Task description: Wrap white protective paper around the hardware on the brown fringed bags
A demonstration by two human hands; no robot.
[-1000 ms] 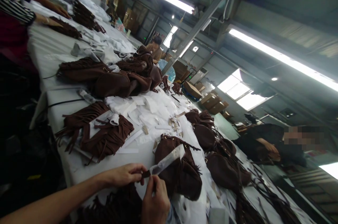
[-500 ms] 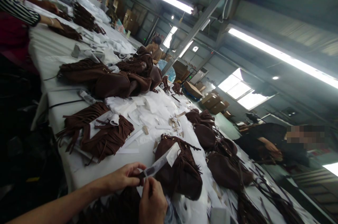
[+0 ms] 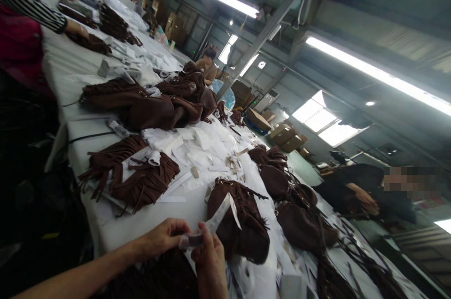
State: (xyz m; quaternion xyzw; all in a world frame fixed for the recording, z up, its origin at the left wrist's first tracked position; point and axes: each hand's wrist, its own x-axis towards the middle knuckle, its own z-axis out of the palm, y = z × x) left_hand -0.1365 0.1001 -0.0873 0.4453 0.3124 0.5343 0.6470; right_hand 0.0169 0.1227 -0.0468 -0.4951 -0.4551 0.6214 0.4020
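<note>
Pinching a pale strip (image 3: 217,218) in narrowed fingers, left hand (image 3: 165,239) and right hand (image 3: 211,256) hold it by the table's (image 3: 121,229) near edge, before a bag (image 3: 246,240), contents hidden.

**Leather-look brown on matt white**

The strip (image 3: 193,240) between the left hand (image 3: 164,239) and the right hand (image 3: 210,254) looks like thin, see-through plastic, faintly glossy, with a white paper-like flap (image 3: 234,212). The brown bag (image 3: 255,239) behind resembles smooth leather with a low sheen, its eyelets (image 3: 248,193) metallic. Near the left edge of the surface (image 3: 141,224), the fringed bag (image 3: 150,190) appears matt, like suede. Crumpled white sheets (image 3: 197,149) look papery or filmy; which is unclear.
</note>
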